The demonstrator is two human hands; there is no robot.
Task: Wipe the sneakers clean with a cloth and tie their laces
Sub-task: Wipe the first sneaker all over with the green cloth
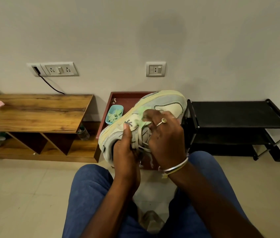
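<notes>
Head view: pale cream-and-blue sneaker [168,103] held over the blue-trousered lap [91,194], toe slanting up-right; the left hand [125,152] grips its heel end, the right hand [167,136] has its fingers [153,115] bunching a light-green cloth [140,119] against its side.

The pale cream and grey-blue sneaker [166,103] looks matt and suede-like; the light green cloth [141,120] is soft, crumpled fabric; the brown wooden bench [38,114] shows smooth grain with slight sheen; the small blue tray [110,112] looks plastic; the black shoe rack [235,114] is matt; the beige floor tiles [15,194] are glossy.
</notes>
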